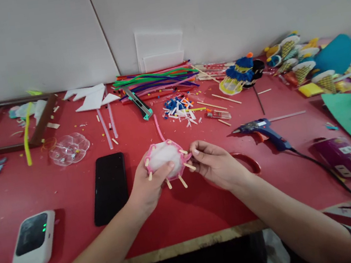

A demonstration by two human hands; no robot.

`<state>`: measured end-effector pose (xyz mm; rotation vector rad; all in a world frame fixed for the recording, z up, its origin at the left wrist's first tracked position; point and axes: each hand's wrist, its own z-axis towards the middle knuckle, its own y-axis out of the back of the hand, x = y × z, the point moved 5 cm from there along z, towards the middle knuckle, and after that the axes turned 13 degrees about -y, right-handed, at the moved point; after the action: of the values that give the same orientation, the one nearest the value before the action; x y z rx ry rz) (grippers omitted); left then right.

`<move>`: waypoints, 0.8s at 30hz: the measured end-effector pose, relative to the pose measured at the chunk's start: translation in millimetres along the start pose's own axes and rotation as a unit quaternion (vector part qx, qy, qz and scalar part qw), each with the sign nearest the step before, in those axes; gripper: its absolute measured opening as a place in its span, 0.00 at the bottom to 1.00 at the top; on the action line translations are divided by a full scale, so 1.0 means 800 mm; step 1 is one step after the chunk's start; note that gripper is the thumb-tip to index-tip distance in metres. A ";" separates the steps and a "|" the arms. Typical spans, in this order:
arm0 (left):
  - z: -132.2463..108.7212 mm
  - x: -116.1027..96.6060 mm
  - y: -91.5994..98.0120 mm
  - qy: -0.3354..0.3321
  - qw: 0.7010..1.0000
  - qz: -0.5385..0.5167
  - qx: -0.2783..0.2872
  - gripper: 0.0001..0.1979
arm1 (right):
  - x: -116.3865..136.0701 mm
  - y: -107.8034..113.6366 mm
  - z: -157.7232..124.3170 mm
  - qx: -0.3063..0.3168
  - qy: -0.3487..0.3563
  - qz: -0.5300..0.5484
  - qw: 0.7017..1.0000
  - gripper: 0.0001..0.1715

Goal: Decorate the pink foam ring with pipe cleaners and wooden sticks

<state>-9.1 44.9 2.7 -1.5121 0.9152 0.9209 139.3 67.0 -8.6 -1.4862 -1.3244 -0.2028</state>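
My left hand (pixel 148 182) grips a small round craft piece (pixel 165 156) from its left side, thumb laid across its white middle. Short wooden sticks stand out around its rim, and a pink pipe cleaner (pixel 158 127) is wound along them, one loose end pointing up toward the back. At the right side of the rim, my right hand (pixel 212 161) pinches the pink pipe cleaner between thumb and fingers. Both hands hold the piece above the red table, near its front edge.
A phone (pixel 109 188) and a white device (pixel 33 244) lie to the left. Rightward are a glue gun (pixel 258 129) with its cord and a purple power strip (pixel 342 156). Behind lie a box cutter (pixel 138 104), cut bits (pixel 181 109) and a pipe cleaner bundle (pixel 157 81).
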 end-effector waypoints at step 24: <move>-0.006 -0.006 -0.004 -0.025 0.999 0.039 -0.003 0.16 | 0.006 -0.008 -0.001 -0.004 0.047 -0.020 0.999 0.15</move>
<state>-7.8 40.6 8.8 -1.4618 0.9415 1.0141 136.8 68.0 -1.3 -1.4416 -1.2791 -0.3007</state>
